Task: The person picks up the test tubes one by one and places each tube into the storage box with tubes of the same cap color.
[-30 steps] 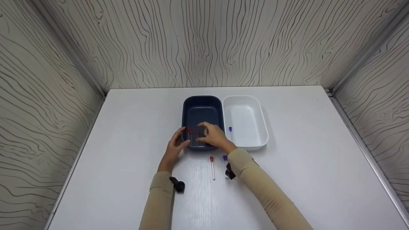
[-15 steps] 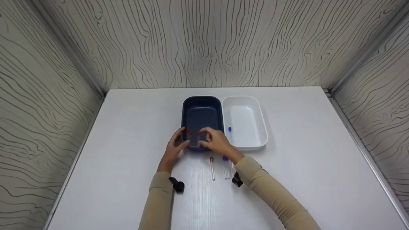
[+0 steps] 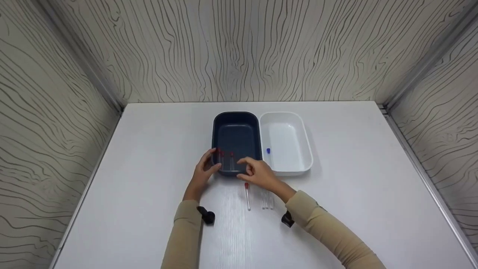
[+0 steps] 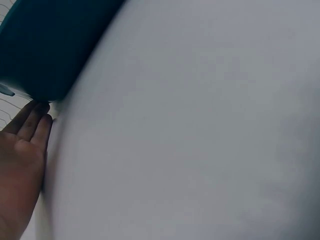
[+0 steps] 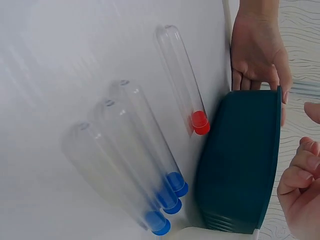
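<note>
Fingers (image 3: 246, 160) apart on R hand (image 3: 260, 175), nr red-cap tube (image 3: 247, 198) on tbl (image 3: 142, 179); L hand (image 3: 201, 176) straight-fingered, touching dk bin (image 3: 239, 139).

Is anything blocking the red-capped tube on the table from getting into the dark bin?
Yes, the near wall of the dark bin. The red-capped tube lies outside it on the table, so would probably need lifting over. The right hand, holding nothing, also hovers near that wall's top edge.

left tray (image 3: 236, 138) and right tray (image 3: 286, 134) stand side by side on the desk (image 3: 343, 160), tubes (image 3: 232, 161) toward each near end; before them, a lone tube (image 5: 185, 77) lies left of three more tubes (image 5: 139, 154)
</note>
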Motion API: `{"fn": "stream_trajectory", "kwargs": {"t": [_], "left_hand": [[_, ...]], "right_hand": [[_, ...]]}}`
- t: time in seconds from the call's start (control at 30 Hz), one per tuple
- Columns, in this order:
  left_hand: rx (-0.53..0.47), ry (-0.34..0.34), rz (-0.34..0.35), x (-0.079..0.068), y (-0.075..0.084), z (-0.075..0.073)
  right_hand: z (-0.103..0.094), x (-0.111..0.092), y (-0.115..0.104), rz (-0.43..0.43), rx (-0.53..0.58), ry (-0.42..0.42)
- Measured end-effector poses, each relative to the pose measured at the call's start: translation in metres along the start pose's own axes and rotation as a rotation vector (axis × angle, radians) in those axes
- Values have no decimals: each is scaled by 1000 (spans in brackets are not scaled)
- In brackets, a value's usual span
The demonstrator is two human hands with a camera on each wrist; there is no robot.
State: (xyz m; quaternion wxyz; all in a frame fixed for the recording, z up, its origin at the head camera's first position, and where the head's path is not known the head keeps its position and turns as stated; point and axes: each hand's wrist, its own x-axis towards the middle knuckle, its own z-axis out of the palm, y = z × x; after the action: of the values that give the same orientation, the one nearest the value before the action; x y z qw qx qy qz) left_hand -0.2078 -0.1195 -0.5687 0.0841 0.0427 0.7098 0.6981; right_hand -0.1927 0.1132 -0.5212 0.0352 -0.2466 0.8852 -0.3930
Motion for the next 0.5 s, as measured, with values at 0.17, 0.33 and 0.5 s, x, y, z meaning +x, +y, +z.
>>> {"fn": "stream_trajectory", "kwargs": {"t": [0.17, 0.33, 0.5], "left_hand": [[-5, 3, 6, 1, 0, 0], [-12, -2, 25, 0, 1, 0], [-8, -1, -1, 0, 1, 0]], "right_hand": [[-1, -9, 2, -21, 19, -26], [1, -17, 6, -31, 10, -33], [2, -25, 9, -46, 31, -35]]}}
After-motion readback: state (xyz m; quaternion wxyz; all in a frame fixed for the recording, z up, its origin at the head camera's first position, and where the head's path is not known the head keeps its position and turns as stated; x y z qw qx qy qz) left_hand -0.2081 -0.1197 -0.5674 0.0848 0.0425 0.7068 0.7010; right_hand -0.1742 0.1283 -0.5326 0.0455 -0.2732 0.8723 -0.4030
